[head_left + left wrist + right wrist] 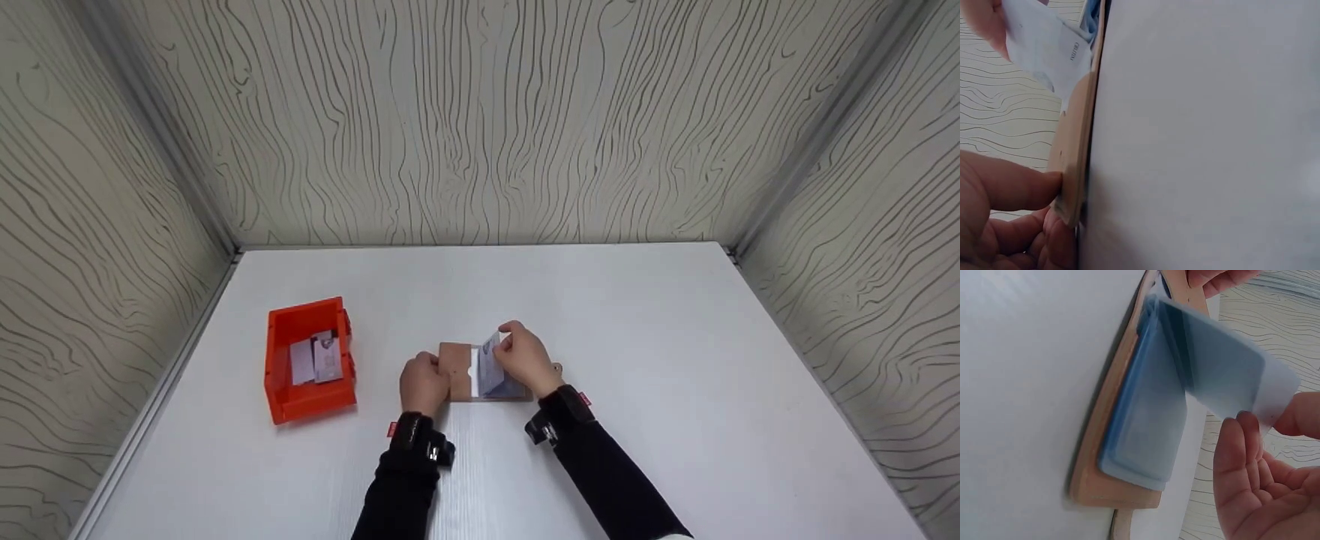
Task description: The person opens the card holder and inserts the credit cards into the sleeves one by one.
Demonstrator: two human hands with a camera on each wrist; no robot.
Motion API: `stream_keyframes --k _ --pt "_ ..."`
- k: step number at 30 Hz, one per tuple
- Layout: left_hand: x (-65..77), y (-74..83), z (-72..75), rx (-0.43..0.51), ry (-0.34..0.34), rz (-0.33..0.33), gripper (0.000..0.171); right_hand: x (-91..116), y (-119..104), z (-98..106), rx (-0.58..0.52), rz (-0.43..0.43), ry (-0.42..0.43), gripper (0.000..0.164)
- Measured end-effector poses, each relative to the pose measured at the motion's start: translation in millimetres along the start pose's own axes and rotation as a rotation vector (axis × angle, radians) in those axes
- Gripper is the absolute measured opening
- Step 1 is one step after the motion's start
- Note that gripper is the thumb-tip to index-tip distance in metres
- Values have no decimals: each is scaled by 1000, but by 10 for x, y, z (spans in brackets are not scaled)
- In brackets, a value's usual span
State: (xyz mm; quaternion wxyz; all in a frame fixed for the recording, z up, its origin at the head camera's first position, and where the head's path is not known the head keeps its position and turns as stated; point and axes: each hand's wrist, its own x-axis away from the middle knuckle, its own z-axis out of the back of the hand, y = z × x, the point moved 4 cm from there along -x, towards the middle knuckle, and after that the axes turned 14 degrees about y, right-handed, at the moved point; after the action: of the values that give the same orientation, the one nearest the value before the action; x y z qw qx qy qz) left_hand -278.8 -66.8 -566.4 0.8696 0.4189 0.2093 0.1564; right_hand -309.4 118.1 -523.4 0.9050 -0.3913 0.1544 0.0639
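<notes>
An open tan card holder (456, 371) with clear bluish plastic sleeves (1148, 410) lies on the white table. My left hand (424, 384) pinches the edge of its left cover between thumb and fingers; in the left wrist view the thumb presses on the tan cover (1075, 152). My right hand (525, 358) pinches a pale printed card (1044, 48) at its outer edge. In the right wrist view this card (1279, 391) sticks out past the end of a raised sleeve (1221, 360), while the other sleeves lie flat on the right cover (1114, 489).
To the left of my hands stands an orange-red bin (307, 409) with several cards (327, 358) in it. Patterned panels (480, 127) wall in the white table (637, 315) at the back and both sides. A strap (1122, 526) extends from the holder's right cover.
</notes>
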Motion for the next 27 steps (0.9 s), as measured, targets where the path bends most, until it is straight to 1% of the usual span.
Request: stream_keyframes --k 3,6,9,17,20,23,27 --pt "-5 -4 -4 -3 -1 -4 11 14 -29 -28 -9 -3 -5 37" --pt "-7 -6 -3 0 -7 5 11 22 -59 -57 -18 -14 -16 38" --pt "-7 -8 1 9 -8 8 11 34 -92 -85 -33 -4 -21 38" --pt "-20 -7 10 5 29 -43 12 80 -163 -157 -72 33 -36 34" --pt "-23 -11 5 -3 22 -40 13 96 -184 -174 -75 65 -34 34" --pt "-17 -14 1 -6 0 -18 13 112 -203 -185 -63 93 -29 33" --pt "-11 -8 5 -4 -12 -1 13 129 -224 -194 -45 103 -33 31"
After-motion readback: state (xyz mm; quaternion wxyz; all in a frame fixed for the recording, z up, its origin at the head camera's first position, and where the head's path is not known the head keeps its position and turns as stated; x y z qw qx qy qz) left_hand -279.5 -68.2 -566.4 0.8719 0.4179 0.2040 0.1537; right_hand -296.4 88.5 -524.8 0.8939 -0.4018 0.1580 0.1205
